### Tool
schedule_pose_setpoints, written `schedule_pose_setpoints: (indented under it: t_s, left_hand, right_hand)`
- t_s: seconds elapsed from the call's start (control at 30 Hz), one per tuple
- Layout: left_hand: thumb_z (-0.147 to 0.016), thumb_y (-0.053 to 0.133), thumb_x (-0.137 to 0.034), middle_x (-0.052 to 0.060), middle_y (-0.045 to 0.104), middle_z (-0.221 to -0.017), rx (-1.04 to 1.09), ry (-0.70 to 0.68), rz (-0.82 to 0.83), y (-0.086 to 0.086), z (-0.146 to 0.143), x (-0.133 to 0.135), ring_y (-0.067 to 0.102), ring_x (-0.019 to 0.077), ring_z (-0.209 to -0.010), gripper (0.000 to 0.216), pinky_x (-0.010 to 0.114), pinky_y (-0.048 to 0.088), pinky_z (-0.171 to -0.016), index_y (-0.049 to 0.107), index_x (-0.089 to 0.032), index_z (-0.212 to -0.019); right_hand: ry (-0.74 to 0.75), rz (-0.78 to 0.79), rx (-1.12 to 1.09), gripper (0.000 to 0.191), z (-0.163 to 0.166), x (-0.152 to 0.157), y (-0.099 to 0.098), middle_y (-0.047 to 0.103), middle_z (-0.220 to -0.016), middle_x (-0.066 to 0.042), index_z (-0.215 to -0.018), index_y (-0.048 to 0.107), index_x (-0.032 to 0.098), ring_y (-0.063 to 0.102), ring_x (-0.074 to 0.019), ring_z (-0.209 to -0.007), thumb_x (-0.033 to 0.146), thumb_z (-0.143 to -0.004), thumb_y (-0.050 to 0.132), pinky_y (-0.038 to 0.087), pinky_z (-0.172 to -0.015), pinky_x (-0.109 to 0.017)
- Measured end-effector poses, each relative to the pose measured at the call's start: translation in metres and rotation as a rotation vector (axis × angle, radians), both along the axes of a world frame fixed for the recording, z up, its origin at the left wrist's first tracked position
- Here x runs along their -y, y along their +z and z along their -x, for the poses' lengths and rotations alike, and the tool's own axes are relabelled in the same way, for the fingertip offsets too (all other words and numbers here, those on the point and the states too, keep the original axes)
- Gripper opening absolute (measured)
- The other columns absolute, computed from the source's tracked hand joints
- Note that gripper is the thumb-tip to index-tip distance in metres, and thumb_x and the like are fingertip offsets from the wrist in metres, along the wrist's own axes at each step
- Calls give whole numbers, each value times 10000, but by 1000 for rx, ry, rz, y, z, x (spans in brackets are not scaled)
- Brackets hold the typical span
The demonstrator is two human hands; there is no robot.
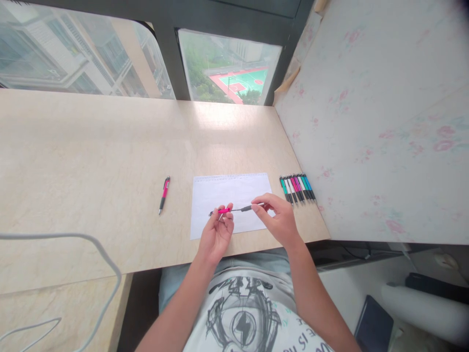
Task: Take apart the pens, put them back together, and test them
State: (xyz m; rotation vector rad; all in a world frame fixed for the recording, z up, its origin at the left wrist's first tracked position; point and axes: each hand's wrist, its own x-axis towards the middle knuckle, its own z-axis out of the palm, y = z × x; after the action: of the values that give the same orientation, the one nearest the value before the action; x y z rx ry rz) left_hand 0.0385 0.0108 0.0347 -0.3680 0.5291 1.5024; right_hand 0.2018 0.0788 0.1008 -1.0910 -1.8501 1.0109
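Holding a pen point(236, 210) over the paper point(220, 188): your left hand point(216, 234) pinches its pink barrel, your right hand point(278, 220) pinches the black end (spare pens point(297, 189) just right).

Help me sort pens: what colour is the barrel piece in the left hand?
Pink barrel piece, seen in head view.

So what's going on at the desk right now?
A person holds a pink pen over a sheet of paper on the desk: left hand pinching the pink end, right hand the dark end, a thin rod showing between, so it looks pulled apart. A second pen lies off to the left; a row of pens lies by the right wall.
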Motion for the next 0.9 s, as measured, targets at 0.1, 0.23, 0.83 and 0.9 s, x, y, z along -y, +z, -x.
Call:
schedule_pose_setpoints:
  t_s: [0.1, 0.23, 0.83, 0.9]
  left_hand:
    - [-975, 461, -207, 113, 695, -1019, 34, 7, -12, 1, 1, 1, 656, 89, -790, 253, 162, 574, -666, 689, -128, -899]
    - [-965, 476, -199, 107, 682, -985, 37, 19, 10, -1, 3, 2, 657, 92, -781, 229, 173, 581, -664, 686, -133, -903]
    - [-865, 557, -13, 100, 696, -1011, -109, 25, 106, -5, 5, -3, 673, 85, -754, 172, 149, 593, -666, 667, -117, -947]
    - [-857, 577, -22, 100, 700, -1011, -151, 12, 105, -6, 4, -3, 674, 85, -752, 159, 148, 592, -667, 672, -120, -939]
  right_hand:
    - [-61, 12, -27, 171, 0, -2, 0, 710, -842, -46, -843, 701, 233, 633, -186, -735, 379, -874, 616, 513, -647, -325]
    - [-122, 100, -103, 202, -2, -3, -9, 697, -818, -55, -861, 703, 225, 637, -196, -724, 416, -857, 638, 522, -625, -327]
    - [-320, 163, 114, 263, -27, -24, -95, 744, -971, -102, -979, 719, 187, 681, -227, -805, 372, -816, 626, 546, -686, -348]
    - [-319, 123, 150, 250, -26, -23, -97, 743, -979, -100, -985, 721, 189, 678, -221, -785, 349, -831, 604, 543, -675, -341]
